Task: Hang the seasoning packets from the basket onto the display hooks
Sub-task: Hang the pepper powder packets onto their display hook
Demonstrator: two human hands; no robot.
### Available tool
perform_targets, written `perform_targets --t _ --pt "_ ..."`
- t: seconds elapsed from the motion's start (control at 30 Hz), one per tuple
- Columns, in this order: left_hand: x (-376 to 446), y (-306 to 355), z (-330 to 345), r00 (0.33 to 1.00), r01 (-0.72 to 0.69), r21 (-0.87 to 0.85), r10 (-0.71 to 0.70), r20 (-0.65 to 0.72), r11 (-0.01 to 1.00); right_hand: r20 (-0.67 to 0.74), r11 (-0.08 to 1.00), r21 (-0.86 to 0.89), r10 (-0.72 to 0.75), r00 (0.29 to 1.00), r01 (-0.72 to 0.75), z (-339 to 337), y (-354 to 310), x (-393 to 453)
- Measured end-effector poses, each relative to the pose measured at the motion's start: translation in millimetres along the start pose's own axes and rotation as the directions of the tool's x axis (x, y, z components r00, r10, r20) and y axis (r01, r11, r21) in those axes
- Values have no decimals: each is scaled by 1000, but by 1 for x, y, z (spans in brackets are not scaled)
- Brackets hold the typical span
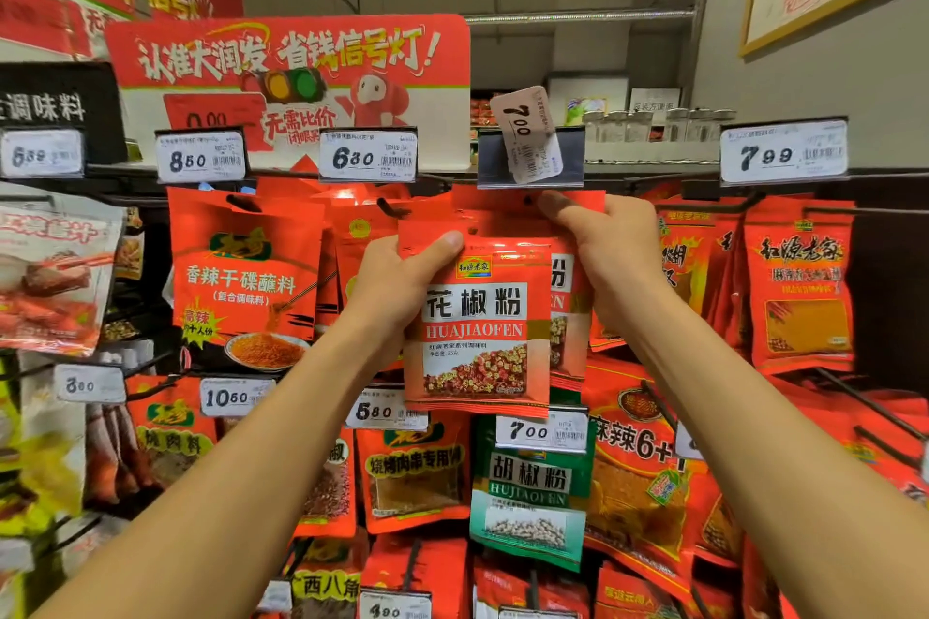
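Both forearms reach up from the bottom corners toward the rack. Left hand grips a red huajiaofen packet by its upper left edge, thumb pressed across the front near the top corner, fingers hidden behind it. Right hand is up at the packet tops, fingers curled and pinching the red header strip right under the price holder — can't tell exactly which packet of the stack it's got, tbh. A 2nd identical packet peeks out just behind the front one, on its right side.

The held packet sits mid-rack, top row, w/ its header at the level of the hook next door. Can't see if the hole is actually on a hook yet.

Directly above: a grey tag holder w/ a loose 7.00 price tag tilted in it. Left of that, a dipping-spice packet hangs under the 8.50 tag. Below the held one — a green hujiaofen packet. Far back, the red promo sign tops the rack.
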State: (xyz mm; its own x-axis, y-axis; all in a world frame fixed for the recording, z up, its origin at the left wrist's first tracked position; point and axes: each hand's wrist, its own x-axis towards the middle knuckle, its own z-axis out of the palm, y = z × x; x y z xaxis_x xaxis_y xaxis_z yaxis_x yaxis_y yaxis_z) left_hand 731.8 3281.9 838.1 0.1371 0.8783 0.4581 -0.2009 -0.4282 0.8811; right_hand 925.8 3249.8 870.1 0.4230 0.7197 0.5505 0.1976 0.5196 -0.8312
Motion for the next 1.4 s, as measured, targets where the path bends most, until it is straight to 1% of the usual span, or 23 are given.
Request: perform_targets --t 0.1,0.17,0.3,0.37,0.4,0.57,0.63,0.7,0.73,0.77,0.83,0.9,0.97,1.07,1.1,1.13,1.2,1.23,1.3,1.4 --pt "1 0 2 1000 17 -13 -16 18 1000 -25 999 -31 -21 999 20 0 -3 0" --pt "1 0 1 999 25 -15 -25 30 1000 -17 997 -63 -38 999 36 0 -8 1" --pt "-3 -4 0 999 34 -36 -32 44 999 49 998 -54 29 998 -27 -1 -18 5" --pt "-4 -5 -1 999 28 -44 -26 38 999 56 995 -84 53 997 -48 0 -22 6" --pt "-4 -5 -2 999 25 -42 -23 39 999 57 993 -113 42 997 -36 -1 -23 6" --pt "-4 -5 -4 999 24 13 -24 33 1000 49 940 -311 -134 990 143 -7 -21 1" --pt "-2 -6 -4 999 34 44 -34 18 998 39 877 -426 -228 973 222 -7 -19 2" --pt "-2 -7 -2 999 47 64 -48 12 997 32 807 -530 -288 957 260 -5 -10 7" --pt "-3 -8 -2 999 52 58 -52 10 997 19 808 -538 -274 962 241 -4 -3 10" --pt "-3 -7 -1 999 52 46 -52 7 998 2 846 -496 -224 975 195 -4 5 15" --pt "-3 -7 -1 999 45 32 -46 11 998 -27 944 -326 -60 998 48 -3 23 25" --pt "-3 -5 -1 999 37 23 -37 26 999 -41 976 -201 77 996 -83 1 38 37" --pt "-3 -2 0 999 29 22 -30 43 999 -76 972 -185 135 988 -147 8 50 52" --pt "-4 1 0 997 14 20 -15 72 1000 -122 951 -253 150 981 -177 17 63 77" --pt "-4 2 1 997 13 22 -14 81 1000 -134 935 -312 132 982 -169 19 66 85" --pt "-4 3 2 996 14 25 -16 85 1000 -140 901 -405 104 985 -153 20 66 93" --pt "-3 5 5 996 15 34 -17 90 999 -131 782 -614 36 991 -109 21 66 108" --pt "-2 6 6 995 11 39 -15 94 999 -120 718 -691 6 993 -87 21 65 115" --pt "-3 7 11 995 13 40 -17 98 999 -104 622 -780 -22 994 -68 22 63 125" --pt "-2 7 16 995 33 35 -36 91 999 -91 542 -837 4 996 -78 25 64 135"
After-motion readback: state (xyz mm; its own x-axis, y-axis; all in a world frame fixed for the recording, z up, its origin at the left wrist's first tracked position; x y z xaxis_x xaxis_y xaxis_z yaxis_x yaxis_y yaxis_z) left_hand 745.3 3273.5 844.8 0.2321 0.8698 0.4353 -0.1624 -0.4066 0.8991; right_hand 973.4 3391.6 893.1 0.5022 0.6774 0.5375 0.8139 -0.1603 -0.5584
